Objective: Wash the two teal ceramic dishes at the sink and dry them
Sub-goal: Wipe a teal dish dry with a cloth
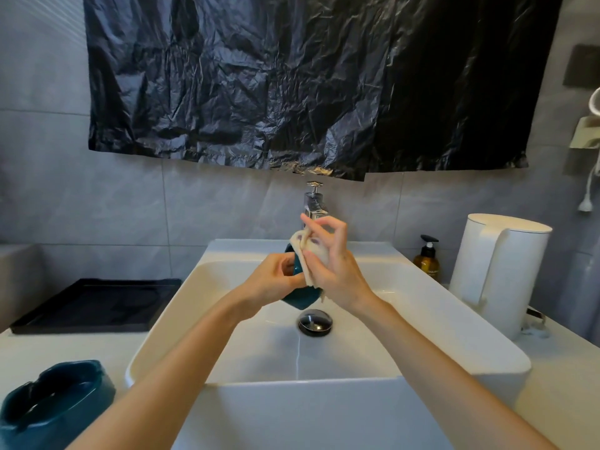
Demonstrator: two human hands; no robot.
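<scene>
1 spare dish (55,404) beside sink (292,380); left hand (272,280) grips dish (300,300), right hand (339,272) pinches cloth (307,274).

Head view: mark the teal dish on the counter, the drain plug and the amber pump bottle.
teal dish on the counter (55,407), head view, its inner hollow.
drain plug (315,322), head view, centre of chrome cap.
amber pump bottle (426,264), head view, its amber body.
</scene>
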